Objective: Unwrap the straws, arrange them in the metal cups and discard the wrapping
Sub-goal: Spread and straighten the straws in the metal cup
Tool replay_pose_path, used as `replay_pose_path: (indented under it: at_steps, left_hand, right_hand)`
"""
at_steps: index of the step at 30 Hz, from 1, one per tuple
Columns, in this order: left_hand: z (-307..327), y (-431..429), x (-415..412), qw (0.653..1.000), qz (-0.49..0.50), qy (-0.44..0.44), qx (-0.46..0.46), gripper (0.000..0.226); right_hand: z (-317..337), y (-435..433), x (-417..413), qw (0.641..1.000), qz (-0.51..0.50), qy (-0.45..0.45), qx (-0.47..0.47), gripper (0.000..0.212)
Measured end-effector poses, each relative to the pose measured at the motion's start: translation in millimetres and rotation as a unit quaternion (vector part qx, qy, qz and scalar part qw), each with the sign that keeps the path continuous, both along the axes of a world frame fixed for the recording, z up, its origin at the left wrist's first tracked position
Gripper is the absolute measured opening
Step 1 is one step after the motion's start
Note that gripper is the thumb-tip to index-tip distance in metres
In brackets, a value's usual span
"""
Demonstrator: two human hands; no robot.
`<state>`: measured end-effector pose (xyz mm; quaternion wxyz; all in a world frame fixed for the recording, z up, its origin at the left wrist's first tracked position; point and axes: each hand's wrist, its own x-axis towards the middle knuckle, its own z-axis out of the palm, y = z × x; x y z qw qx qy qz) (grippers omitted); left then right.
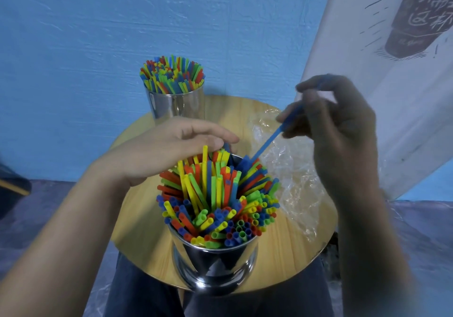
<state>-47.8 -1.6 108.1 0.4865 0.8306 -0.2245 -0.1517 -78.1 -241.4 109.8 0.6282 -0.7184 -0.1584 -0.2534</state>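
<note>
The right hand [338, 130] pinches a blue straw [267, 142] high up, slanting it so its lower end enters the far-right gap of the near cup [215, 260]. The left hand [171, 145] curls over the packed straws, likely holding them aside; whether it grips any I cannot tell. The wrap [294, 177] lies right, not yet discarded.

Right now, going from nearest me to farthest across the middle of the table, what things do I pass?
Near metal cup → left hand → far metal cup → blue wall.
</note>
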Motion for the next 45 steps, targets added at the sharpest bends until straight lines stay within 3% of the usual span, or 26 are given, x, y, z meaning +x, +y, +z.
replay_pose_path:
  at_steps: [4,8,12,16,21,29,40,45]
  left_hand:
    - [-2.0,-1.9,-0.9,1.0,0.011,0.002,-0.001,0.027]
    - [-3.7,-0.9,-4.0,1.0,0.026,0.001,-0.001,0.026]
    - [-4.6,-1.4,-6.4,0.998,0.062,-0.003,-0.006,0.027]
    - [-7.6,-2.3,-9.8,0.994,0.11,-0.016,-0.009,0.028]
    - [-3.9,-1.1,-15.1,0.997,0.078,-0.011,0.01,0.026]
    - [5.9,-11.2,-8.7,0.999,0.007,0.033,0.034,0.02]
    - [7.0,-18.3,1.7,0.998,0.009,0.012,0.059,0.01]
    - [7.1,-20.5,-0.1,0.999,0.011,-0.015,0.026,0.012]
  right_hand:
    - [-12.2,19.8,-0.2,0.999,0.018,0.018,-0.042,0.032]
    - [-25.7,20.4,7.0,0.987,0.028,0.03,-0.156,0.004]
    - [-28.7,9.2,10.5,0.969,0.092,0.073,-0.216,0.016]
    - [-29.6,-6.2,14.1,0.976,0.055,0.092,-0.188,0.016]
    - [-26.4,-10.1,15.2,0.935,0.133,0.164,-0.283,0.027]
    - [-23.6,-6.8,15.3,0.938,0.151,0.167,-0.265,0.025]
    - [-25.1,-12.2,16.5,0.938,0.166,0.158,-0.26,0.018]
    - [-26.0,-9.4,18.8,0.955,0.145,0.123,-0.228,0.018]
